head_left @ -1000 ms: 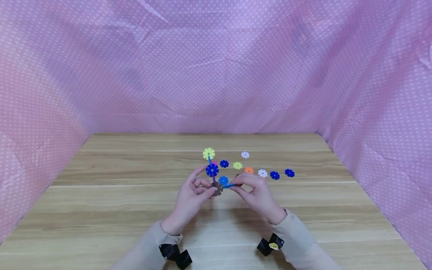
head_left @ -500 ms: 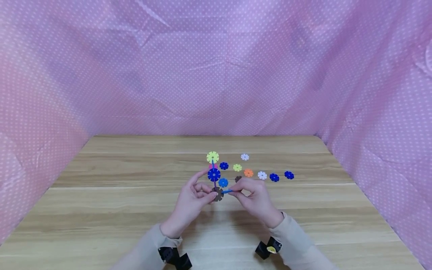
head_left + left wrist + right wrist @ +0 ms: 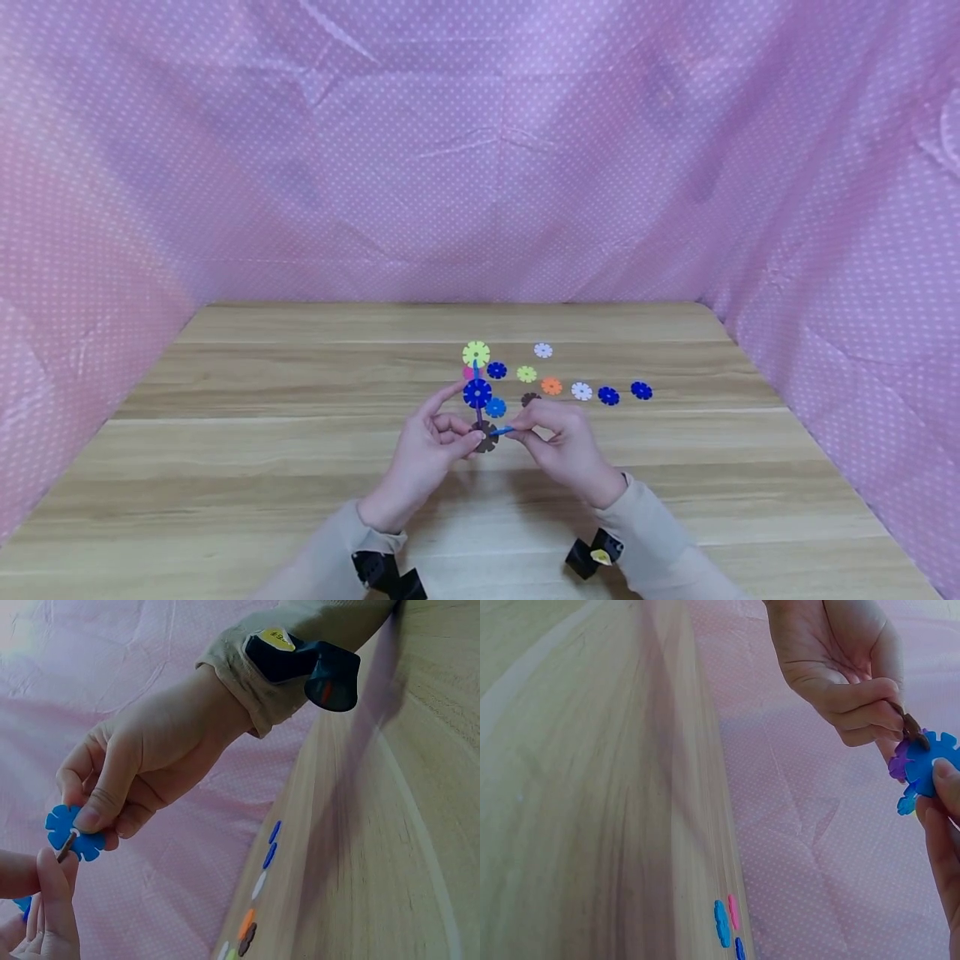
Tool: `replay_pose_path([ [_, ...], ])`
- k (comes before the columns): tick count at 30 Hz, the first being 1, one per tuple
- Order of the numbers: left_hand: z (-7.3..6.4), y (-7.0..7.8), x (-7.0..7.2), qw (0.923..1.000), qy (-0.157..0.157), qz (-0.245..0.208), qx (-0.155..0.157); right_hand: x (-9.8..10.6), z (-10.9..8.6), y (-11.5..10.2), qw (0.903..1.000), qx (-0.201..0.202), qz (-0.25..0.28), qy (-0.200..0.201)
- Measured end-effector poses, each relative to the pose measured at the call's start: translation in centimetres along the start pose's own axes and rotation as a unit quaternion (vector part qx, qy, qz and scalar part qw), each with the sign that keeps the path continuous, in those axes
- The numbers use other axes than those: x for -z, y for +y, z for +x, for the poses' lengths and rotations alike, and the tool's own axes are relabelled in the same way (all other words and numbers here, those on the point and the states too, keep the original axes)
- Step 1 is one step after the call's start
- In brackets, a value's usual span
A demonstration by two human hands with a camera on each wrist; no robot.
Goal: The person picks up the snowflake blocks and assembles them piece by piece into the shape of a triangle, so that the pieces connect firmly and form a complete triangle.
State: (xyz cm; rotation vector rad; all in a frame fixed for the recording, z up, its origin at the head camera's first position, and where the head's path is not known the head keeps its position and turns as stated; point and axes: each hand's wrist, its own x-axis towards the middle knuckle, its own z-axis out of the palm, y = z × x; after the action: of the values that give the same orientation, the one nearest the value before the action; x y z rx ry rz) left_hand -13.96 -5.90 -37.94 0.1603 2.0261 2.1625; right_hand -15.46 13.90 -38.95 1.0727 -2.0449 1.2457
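My left hand [image 3: 423, 446] pinches a brown notched plastic disc [image 3: 490, 443] between thumb and fingers. That disc is the near end of a joined chain: a purple disc [image 3: 479, 417], seen edge-on, a dark blue disc [image 3: 477, 393], a blue one [image 3: 476, 369] and a yellow-green disc [image 3: 476, 353] at the far end. My right hand [image 3: 566, 442] pinches a bright blue notched disc [image 3: 64, 823] by its rim. In the left wrist view the brown disc's edge [image 3: 66, 846] meets a slot of the bright blue disc, the two standing crosswise. Both hands are above the wooden table [image 3: 300, 467].
Loose notched discs lie flat beyond the hands: a blue one [image 3: 495, 407], a pink one [image 3: 469, 373], an orange one [image 3: 551, 386], a brown one [image 3: 529, 399], white ones [image 3: 581, 391] and dark blue ones [image 3: 641, 390]. A pink dotted cloth [image 3: 480, 167] surrounds the table's back and sides.
The chain has swung from leaning left to nearly upright in the head view, and both hands sit slightly lower. The bright blue disc has turned more edge-on against the brown disc.
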Motion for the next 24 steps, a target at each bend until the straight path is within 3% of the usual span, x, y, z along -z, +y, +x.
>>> replay_pose_path([
  [7,0.2,0.0,0.1,1.0000,0.003,-0.006,-0.001,0.3,0.1,-0.1,0.9965,-0.072,0.017,-0.039],
  [13,0.4,-0.1,0.1,0.9999,0.012,0.006,-0.005,1.9,0.0,0.3,0.9815,-0.166,0.028,-0.090],
  [20,0.6,0.1,0.2,0.9993,0.033,0.013,-0.011,4.8,-0.2,1.7,0.9599,-0.274,0.020,-0.055],
  [24,0.7,0.0,0.3,0.9995,0.031,0.002,-0.008,6.2,-0.3,2.4,0.9505,-0.307,0.003,-0.049],
])
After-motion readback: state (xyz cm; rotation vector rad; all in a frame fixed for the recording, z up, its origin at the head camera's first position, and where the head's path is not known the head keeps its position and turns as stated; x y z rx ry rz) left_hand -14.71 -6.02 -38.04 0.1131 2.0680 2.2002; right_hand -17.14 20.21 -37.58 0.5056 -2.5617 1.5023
